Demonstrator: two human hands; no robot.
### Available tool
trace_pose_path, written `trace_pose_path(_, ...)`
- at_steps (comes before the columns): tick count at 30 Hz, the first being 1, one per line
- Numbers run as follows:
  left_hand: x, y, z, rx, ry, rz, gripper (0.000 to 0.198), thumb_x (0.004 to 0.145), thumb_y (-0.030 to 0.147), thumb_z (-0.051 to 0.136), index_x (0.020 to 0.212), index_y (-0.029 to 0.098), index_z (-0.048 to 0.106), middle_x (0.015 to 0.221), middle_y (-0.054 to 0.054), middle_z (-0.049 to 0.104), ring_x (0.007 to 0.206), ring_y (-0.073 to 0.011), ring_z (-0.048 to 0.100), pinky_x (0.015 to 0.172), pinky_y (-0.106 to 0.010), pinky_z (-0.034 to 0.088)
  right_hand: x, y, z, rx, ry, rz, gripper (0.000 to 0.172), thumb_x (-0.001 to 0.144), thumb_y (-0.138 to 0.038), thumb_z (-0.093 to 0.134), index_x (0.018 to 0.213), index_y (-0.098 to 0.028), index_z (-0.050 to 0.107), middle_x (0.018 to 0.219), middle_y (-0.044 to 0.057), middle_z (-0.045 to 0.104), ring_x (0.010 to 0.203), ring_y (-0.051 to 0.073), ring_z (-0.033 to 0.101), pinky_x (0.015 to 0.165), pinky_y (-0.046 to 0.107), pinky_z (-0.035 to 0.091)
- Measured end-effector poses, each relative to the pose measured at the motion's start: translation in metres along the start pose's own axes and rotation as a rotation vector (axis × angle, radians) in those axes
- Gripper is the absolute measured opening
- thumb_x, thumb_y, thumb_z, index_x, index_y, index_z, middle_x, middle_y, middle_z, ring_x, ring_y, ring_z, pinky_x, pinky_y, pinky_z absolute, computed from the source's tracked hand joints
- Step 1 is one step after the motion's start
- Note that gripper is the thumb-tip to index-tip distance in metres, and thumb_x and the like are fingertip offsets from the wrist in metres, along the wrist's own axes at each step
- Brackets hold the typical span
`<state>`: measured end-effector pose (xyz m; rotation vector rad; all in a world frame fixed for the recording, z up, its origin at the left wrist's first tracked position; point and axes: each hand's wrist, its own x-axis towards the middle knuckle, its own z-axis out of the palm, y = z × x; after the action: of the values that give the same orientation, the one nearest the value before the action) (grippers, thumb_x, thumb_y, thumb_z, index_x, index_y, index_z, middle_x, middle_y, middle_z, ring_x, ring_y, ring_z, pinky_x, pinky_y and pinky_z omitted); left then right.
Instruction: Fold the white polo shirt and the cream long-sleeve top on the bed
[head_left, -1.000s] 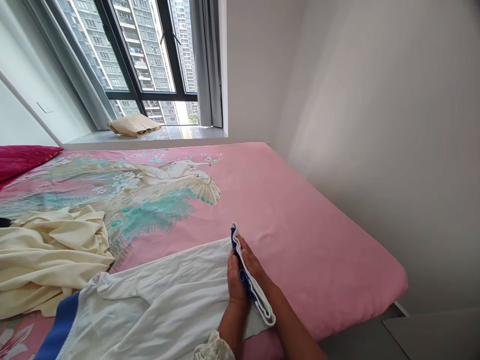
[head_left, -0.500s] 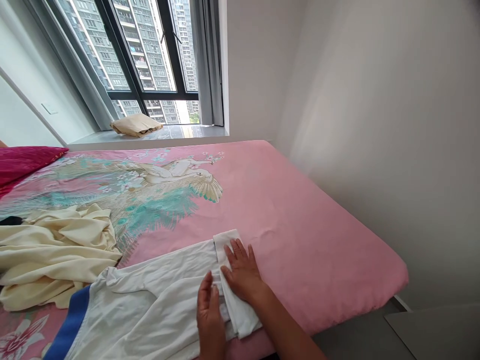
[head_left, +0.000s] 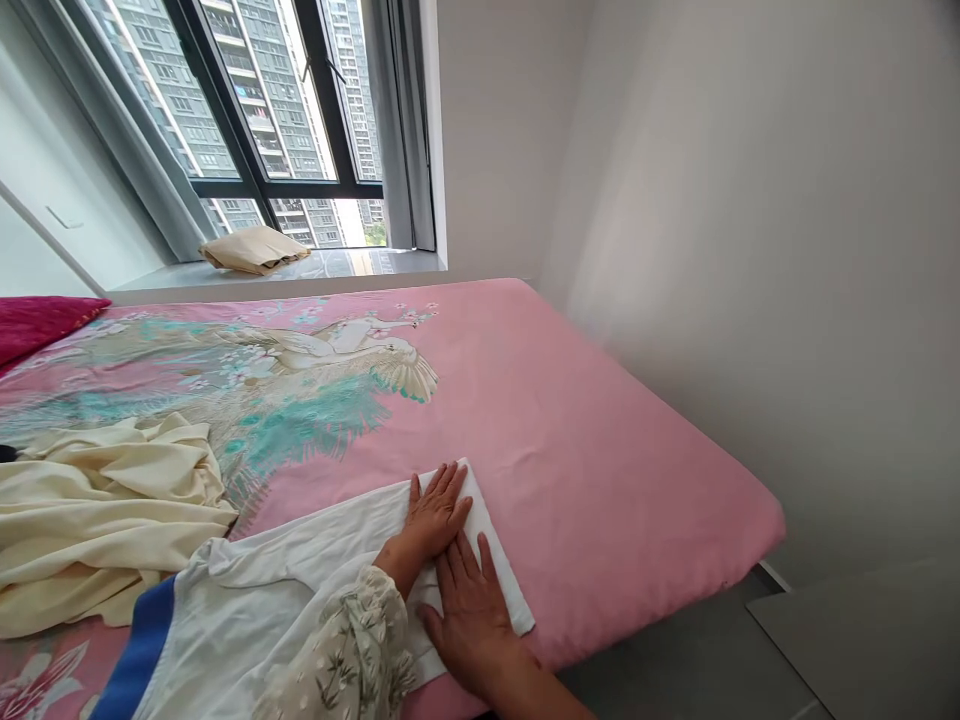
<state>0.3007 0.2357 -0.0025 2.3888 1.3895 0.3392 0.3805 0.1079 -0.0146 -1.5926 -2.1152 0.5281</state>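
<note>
A white garment (head_left: pixel 300 570) with a wide blue band at its left end lies on the near side of the bed. Its right end is folded over into a flat strip. My left hand (head_left: pixel 436 510) rests flat on the far part of that fold, fingers stretched out. Just nearer to me, my right hand (head_left: pixel 472 610) presses flat on the same fold, fingers extended and its tips close to the left hand. Neither hand grips anything. A floral sleeve (head_left: pixel 352 640) on my left arm covers part of the garment.
A crumpled cream cloth (head_left: pixel 112 510) lies left of the garment on the pink bed sheet (head_left: pixel 600 470). A dark red pillow (head_left: pixel 45 325) is at the far left. A folded beige cloth (head_left: pixel 255 250) sits on the windowsill. Grey wall and floor border the bed's right side.
My left hand has moved from the near side to the far part of the fold and now lies flat. My right hand has slid nearer to me along it. The view has shifted slightly right.
</note>
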Motion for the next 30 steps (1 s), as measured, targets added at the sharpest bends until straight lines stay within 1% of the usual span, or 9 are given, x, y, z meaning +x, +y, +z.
trace_pose_path(4,0.001,-0.01,0.014,-0.006,-0.01,-0.015,0.054,0.09,0.04,0.036,0.143,0.03,0.028,0.153,-0.001,0.025,0.142,-0.0198,0.016,0.112,-0.053,-0.007,-0.007,-0.009,-0.001,0.051,-0.007,0.035,0.072,0.091,-0.053,0.035,0.148,-0.015,0.012,0.154,0.008,0.01,0.142,0.025,0.004,0.116,0.049,-0.006)
trace_pose_path(8,0.003,-0.012,0.008,-0.028,-0.027,-0.02,0.054,0.09,0.042,0.036,0.142,0.03,0.031,0.152,-0.002,0.028,0.141,-0.02,0.019,0.112,-0.053,-0.005,-0.019,-0.004,-0.008,0.072,0.053,-0.012,0.057,0.093,-0.04,0.039,0.145,-0.022,0.028,0.153,0.004,0.022,0.142,0.024,0.011,0.116,0.051,0.001)
trace_pose_path(10,0.004,-0.011,0.004,-0.051,-0.025,-0.029,0.053,0.089,0.043,0.037,0.14,0.03,0.035,0.15,-0.003,0.031,0.14,-0.021,0.023,0.112,-0.054,-0.001,-0.037,0.01,-0.013,0.056,0.182,0.025,0.047,0.093,-0.029,0.036,0.14,-0.024,0.038,0.15,0.003,0.03,0.141,0.023,0.016,0.116,0.052,0.007)
trace_pose_path(13,-0.003,-0.009,0.0,-0.091,0.019,-0.055,0.05,0.09,0.041,0.037,0.137,0.027,0.041,0.149,-0.005,0.035,0.139,-0.0222,0.025,0.113,-0.054,0.006,-0.071,0.036,-0.021,0.044,0.427,0.151,0.052,0.087,-0.014,0.033,0.138,-0.02,0.038,0.146,0.007,0.036,0.139,0.023,0.022,0.113,0.051,0.023)
trace_pose_path(15,-0.015,-0.008,0.0,-0.115,0.084,-0.082,0.048,0.09,0.038,0.036,0.134,0.023,0.044,0.149,-0.007,0.035,0.14,-0.0227,0.024,0.113,-0.051,0.012,-0.093,0.047,-0.023,0.041,0.479,0.146,0.061,0.08,-0.007,0.034,0.14,-0.019,0.033,0.145,0.008,0.034,0.138,0.024,0.023,0.111,0.05,0.029)
trace_pose_path(18,-0.043,-0.005,-0.003,-0.149,0.192,-0.124,0.045,0.086,0.034,0.04,0.127,0.018,0.051,0.142,-0.011,0.043,0.134,-0.0244,0.033,0.11,-0.045,0.024,-0.111,0.049,-0.019,-0.007,0.405,0.033,0.066,0.076,-0.002,0.036,0.139,-0.022,0.033,0.147,0.008,0.03,0.139,0.026,0.022,0.109,0.051,0.033)
trace_pose_path(22,-0.086,0.003,-0.018,-0.192,0.266,-0.187,0.028,0.083,0.031,0.044,0.103,0.019,0.059,0.106,-0.009,0.064,0.1,-0.0239,0.058,0.091,-0.04,0.043,-0.109,0.038,-0.008,-0.039,0.421,-0.066,0.043,0.081,-0.005,0.044,0.12,-0.022,0.05,0.138,0.01,0.04,0.134,0.027,0.029,0.104,0.05,0.039)
trace_pose_path(26,-0.129,0.024,-0.028,-0.346,0.109,-0.217,0.026,0.084,0.036,0.042,0.071,0.02,0.058,0.064,0.001,0.059,0.062,-0.0153,0.055,0.061,-0.027,0.043,-0.097,0.03,-0.002,0.061,0.503,-0.027,0.013,0.084,-0.012,0.05,0.092,-0.021,0.055,0.112,0.009,0.052,0.119,0.025,0.043,0.099,0.048,0.042)
trace_pose_path(30,-0.159,0.044,-0.013,-0.625,-0.084,-0.276,0.025,0.08,0.034,0.045,0.072,0.019,0.063,0.067,0.0,0.063,0.067,-0.0153,0.056,0.063,-0.026,0.041,-0.097,0.025,-0.001,0.154,0.539,0.011,0.009,0.087,-0.016,0.05,0.093,-0.021,0.054,0.107,0.008,0.052,0.114,0.023,0.045,0.098,0.047,0.042)
